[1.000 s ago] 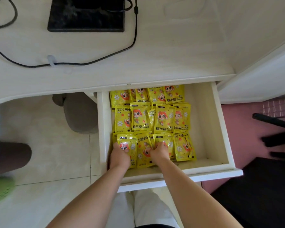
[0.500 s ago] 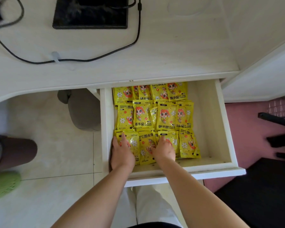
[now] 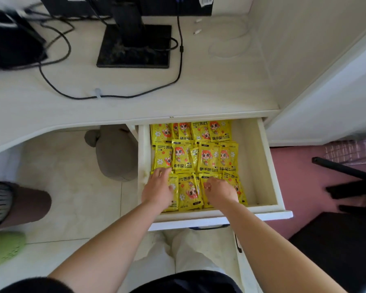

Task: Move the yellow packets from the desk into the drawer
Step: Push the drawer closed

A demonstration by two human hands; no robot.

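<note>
The white drawer (image 3: 255,178) stands pulled out under the desk (image 3: 199,98). Several yellow packets (image 3: 208,157) with a cartoon figure lie flat in three rows along its left and middle. Both of my hands are inside, on the front row. My left hand (image 3: 157,187) lies palm down with its fingers stretched out over the front-left packets, reaching the middle row. My right hand (image 3: 220,190) rests on the front-right packets with curled fingers; whether it grips one is hidden. One front-row packet (image 3: 189,191) shows between the hands. I see no yellow packet on the desk top.
A black monitor stand (image 3: 133,47) and a looping black cable (image 3: 179,60) sit on the desk. A grey object (image 3: 114,153) lies on the floor left of the drawer. Another person's leg (image 3: 19,204) and green slipper (image 3: 2,246) are at the left, black chair parts (image 3: 347,176) at the right.
The view has tilted up and shows more of the desk. My left hand has opened from a curled pose and stretched forward over the packets. My right hand stays curled on the front row.
</note>
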